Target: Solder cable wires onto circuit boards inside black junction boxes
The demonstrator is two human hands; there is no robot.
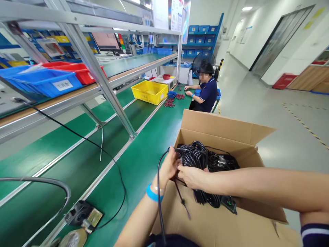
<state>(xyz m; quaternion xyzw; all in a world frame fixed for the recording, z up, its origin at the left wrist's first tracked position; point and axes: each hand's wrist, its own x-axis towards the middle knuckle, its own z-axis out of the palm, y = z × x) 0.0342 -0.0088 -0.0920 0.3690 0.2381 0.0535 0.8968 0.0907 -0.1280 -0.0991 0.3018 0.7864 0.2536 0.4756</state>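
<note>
A coil of black cable (196, 154) hangs bunched over the near edge of an open cardboard box (221, 125). My left hand (169, 164), with a blue band at the wrist, is closed round the cable at the coil's left end. One loose length runs from it down over my forearm. My right hand (191, 175) meets the left, its fingers closed on the coil; the fingertips are partly hidden. Another black cable bundle (223, 162) lies in the box behind. A small black part with a green mark (228, 204) hangs below the coil on the right.
A green workbench (144, 147) runs along the left, with a black device (81, 212) near its front. A yellow bin (149, 92), a small blue tray (171, 94) and dark red parts (169, 103) sit farther along. A co-worker (207, 89) sits there. Blue bins (41, 80) stand on the shelf.
</note>
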